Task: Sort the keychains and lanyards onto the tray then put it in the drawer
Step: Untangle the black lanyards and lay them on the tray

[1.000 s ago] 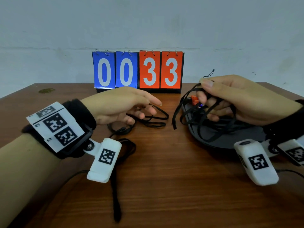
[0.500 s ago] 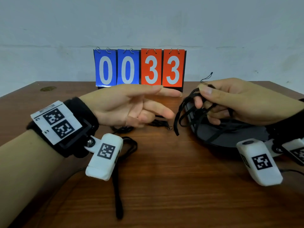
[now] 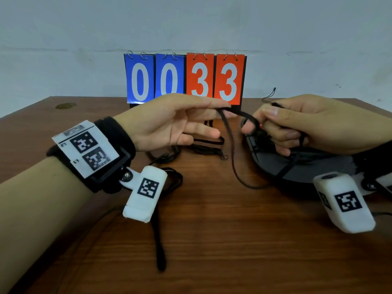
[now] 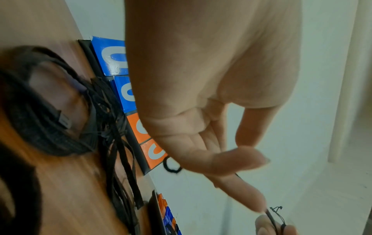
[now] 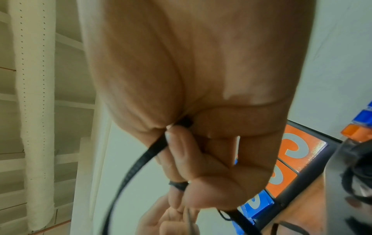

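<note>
Left hand extended, right hand curled

We see a flip scoreboard standing upright at the worktop's far edge, near its middle, two blue cards reading 0 0 and two orange-red cards reading 3 3. A small brownish stain marks the far left corner. A pale wall rises behind.

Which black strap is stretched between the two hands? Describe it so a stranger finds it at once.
Start at the scoreboard at the table's back edge. Just in front of it, the left hand and right hand hold one black strap. Unlike the straps on the table and tray, it is raised, with a loop hanging down.
</note>
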`<state>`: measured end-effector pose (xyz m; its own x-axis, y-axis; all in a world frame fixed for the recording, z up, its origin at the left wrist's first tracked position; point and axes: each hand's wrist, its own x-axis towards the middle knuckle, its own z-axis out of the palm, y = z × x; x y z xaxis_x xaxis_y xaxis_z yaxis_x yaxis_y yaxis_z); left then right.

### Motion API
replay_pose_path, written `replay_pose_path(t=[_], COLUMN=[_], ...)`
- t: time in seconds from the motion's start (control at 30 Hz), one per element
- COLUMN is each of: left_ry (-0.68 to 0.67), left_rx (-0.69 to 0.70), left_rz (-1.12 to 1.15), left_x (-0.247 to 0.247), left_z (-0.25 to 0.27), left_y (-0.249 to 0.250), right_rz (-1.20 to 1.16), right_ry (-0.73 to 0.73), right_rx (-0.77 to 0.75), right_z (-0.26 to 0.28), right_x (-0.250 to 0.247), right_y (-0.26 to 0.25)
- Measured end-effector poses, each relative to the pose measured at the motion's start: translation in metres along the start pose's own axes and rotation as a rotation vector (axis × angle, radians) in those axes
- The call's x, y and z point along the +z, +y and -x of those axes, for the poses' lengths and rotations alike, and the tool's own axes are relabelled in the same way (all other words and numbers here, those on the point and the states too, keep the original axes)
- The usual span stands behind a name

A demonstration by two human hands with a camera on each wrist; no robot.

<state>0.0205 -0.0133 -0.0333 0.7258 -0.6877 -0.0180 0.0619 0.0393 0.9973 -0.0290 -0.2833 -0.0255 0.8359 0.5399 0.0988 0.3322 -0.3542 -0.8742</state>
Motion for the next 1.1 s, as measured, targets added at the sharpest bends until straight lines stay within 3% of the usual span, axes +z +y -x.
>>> replay_pose_path(t=[0.5, 0.73, 0.93, 1.1], left_ry=[0.668, 0.751, 0.817, 0.866], left_rx=[0.191, 0.37, 0.401, 0.417], left_rz=[0.236, 0.432, 0.546, 0.57], left_x=[-0.037, -0.051, -0.064, -0.074], left_z=[-0.013, -0.017, -0.017, -0.015], left_y=[-0.003, -0.008, -0.007, -0.007], right_rz=[-0.001, -0.037, 0.062, 0.002], right_ry=[0.008, -0.02, 0.01, 0.026], right_rx=[0.03, -0.026, -0.117, -0.132], right_z=[0.002, 0.002, 0.003, 0.002], right_x=[-0.002, -0.003, -0.003, -0.005], right_y=[-0.003, 0.0, 0.002, 0.003])
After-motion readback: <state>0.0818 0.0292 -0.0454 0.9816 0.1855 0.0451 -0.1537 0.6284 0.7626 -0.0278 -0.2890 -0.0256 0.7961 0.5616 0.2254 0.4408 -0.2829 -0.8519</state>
